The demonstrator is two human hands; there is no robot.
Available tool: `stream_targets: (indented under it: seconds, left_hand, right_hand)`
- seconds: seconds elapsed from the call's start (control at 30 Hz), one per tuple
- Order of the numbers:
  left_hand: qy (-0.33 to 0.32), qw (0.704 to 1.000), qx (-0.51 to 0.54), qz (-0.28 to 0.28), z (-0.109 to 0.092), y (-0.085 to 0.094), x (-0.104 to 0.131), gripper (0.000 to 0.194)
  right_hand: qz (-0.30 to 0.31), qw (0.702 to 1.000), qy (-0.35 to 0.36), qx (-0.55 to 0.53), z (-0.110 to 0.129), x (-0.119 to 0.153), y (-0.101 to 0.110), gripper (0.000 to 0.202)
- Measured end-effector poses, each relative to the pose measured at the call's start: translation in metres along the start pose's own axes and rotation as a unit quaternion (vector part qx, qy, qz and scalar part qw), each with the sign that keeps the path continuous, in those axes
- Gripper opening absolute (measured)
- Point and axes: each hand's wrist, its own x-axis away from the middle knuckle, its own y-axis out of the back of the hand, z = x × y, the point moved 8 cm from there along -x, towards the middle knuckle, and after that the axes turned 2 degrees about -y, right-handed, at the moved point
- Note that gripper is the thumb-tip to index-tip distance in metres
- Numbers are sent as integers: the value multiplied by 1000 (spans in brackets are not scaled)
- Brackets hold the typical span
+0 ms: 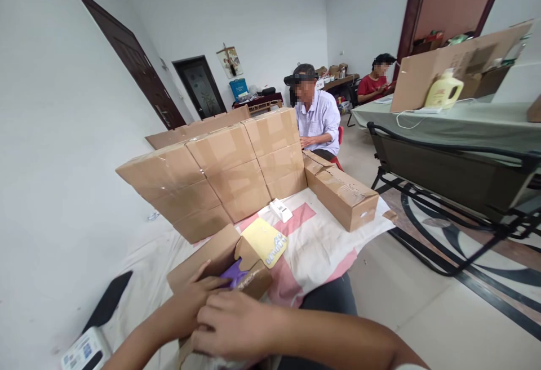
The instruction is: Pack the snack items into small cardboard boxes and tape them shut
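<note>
An open cardboard box (210,255) lies before me, its flaps apart, with a purple item (234,271) inside whose kind I cannot make out. My left hand (203,297) reaches over the opening, fingers apart, one along the box wall and others at the purple item. Beside it, my right hand (234,322) has its fingers curled over the near side of the box, where a flap shows below them. Just past the box lies a yellow card (261,240) with a row of small pale ovals.
Taped cardboard boxes (228,173) form a wall behind the work, and a long carton (344,192) stands to the right. A small white device (281,210) lies on the cloth (313,240). A seated person (319,114) is beyond; a folding cot (452,173) stands at right.
</note>
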Motion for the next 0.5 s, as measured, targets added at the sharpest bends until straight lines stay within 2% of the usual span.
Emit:
stream_targets:
  seconds: [0.07,0.13,0.2,0.27,0.3,0.37,0.43,0.5]
  left_hand:
    - [-17,999,14,32,-3,9,6,25]
    - [-21,999,14,43,-4,16,16,31]
    - [-10,1000,4,17,0,24,30,34]
    - [9,999,-2,-36,3,30,46,33]
    - [22,998,1,-63,5,31,54,32]
    - [52,992,17,-116,8,30,70,32]
    - [86,982,51,-159,9,27,82,37]
    - [110,969,115,-186,7,22,90,50]
  right_hand:
    - [-17,1000,-25,10,-16,6,12,23]
    - [-46,997,-63,10,-44,16,30,34]
    - [-70,990,-120,-28,-80,27,49,39]
    - [-76,968,-209,-118,-122,40,57,37]
    - [-64,954,-240,-170,-139,45,55,38]
    - [-12,929,-262,-261,-157,53,41,41]
    - [39,910,-265,-317,-160,59,26,49]
    - [73,894,-274,-348,-157,65,15,61]
